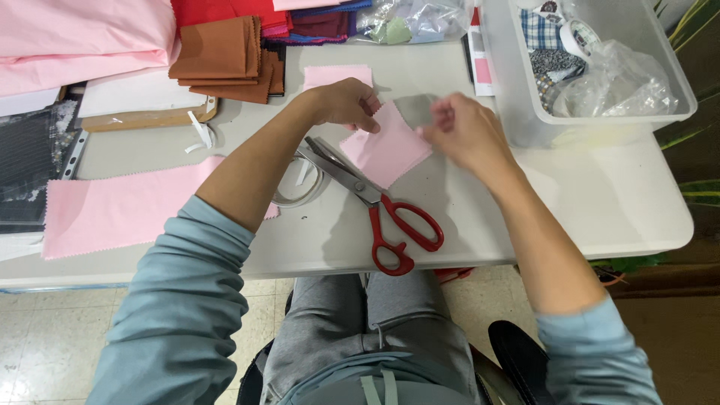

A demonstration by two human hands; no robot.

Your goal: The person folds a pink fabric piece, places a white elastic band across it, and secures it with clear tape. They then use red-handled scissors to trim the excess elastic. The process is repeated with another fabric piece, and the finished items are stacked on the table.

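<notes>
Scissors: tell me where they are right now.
In the head view the red-handled scissors lie open on the white table, centre, just below the pink fabric square that both hands hold.

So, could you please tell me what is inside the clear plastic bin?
The clear plastic bin holds checked fabric swatches and a crumpled plastic bag; anything beneath the bag is covered.

We look down on a white folding table [600, 217] set over pale tiled floor [45, 337], a dark chair seat [517, 352] below and green plant leaves [697, 187] crowding the right edge
</notes>
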